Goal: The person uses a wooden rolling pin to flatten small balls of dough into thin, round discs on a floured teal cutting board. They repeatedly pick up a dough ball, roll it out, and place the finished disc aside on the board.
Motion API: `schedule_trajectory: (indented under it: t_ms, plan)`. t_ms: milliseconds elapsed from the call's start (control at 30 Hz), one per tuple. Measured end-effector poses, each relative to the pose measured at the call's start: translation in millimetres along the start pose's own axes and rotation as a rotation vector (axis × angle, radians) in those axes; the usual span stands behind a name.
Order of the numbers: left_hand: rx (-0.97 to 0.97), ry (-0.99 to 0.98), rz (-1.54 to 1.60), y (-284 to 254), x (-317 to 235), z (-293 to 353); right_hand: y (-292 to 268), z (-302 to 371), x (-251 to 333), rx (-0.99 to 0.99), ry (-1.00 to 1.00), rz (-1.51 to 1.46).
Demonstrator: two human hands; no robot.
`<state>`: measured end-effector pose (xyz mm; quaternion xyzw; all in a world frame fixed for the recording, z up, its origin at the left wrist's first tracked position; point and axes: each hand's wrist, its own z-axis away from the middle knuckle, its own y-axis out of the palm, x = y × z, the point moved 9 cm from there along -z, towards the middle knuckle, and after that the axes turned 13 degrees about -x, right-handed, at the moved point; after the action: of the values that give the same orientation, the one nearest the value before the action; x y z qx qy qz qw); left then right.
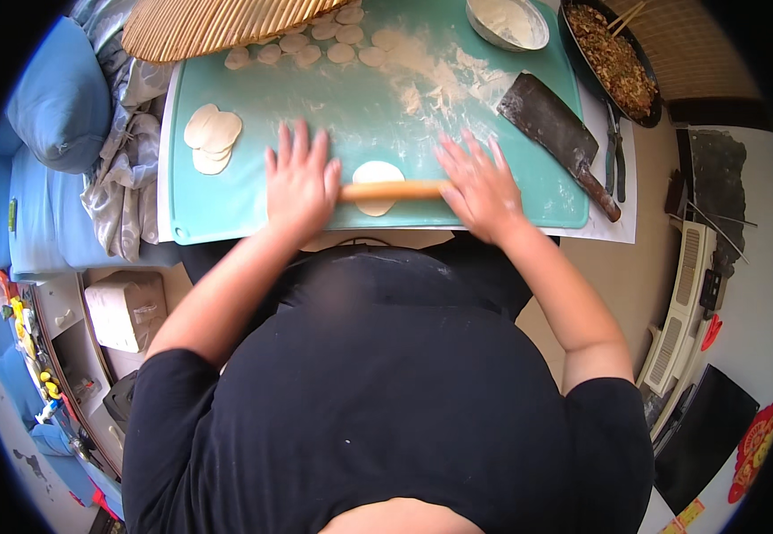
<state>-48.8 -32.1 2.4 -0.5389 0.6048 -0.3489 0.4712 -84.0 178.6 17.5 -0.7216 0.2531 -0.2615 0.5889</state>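
Note:
A wooden rolling pin (395,190) lies across a round dough wrapper (376,172) near the front of the green mat (253,200). On the pin's left end rests my left hand (300,182), its fingers stretched forward and spread. My right hand (483,187) lies over the other end in the same way, palm down. Neither hand has its fingers wrapped round the pin, whose ends are hidden beneath them. Left of my left hand is a small overlapping pile of rolled wrappers (213,131).
A dark cleaver (549,120) lies right of my right hand, beside scattered flour (435,80). Behind are small dough discs (341,53), a woven round tray (217,27), a flour bowl (509,43) and a pan of filling (614,67) with chopsticks.

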Motion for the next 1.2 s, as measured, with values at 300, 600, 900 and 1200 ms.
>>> schedule_trajectory:
  t_ms: [300,600,900,1200]
  plan:
    - [0.06,0.153,-0.021,-2.9,-23.5,22.1,5.6,38.7,-11.0,-0.036,0.036,-0.076]
    - [-0.065,-0.049,-0.058,18.2,5.1,-50.1,12.4,-11.7,-41.9,-0.138,0.108,-0.026]
    - [-0.088,-0.052,-0.033,9.6,19.0,-31.3,6.0,-23.7,1.2,-0.013,-0.046,-0.011]
    - [-0.003,0.075,0.024,1.5,-15.9,-8.3,9.8,18.7,-15.3,-0.058,0.075,-0.058]
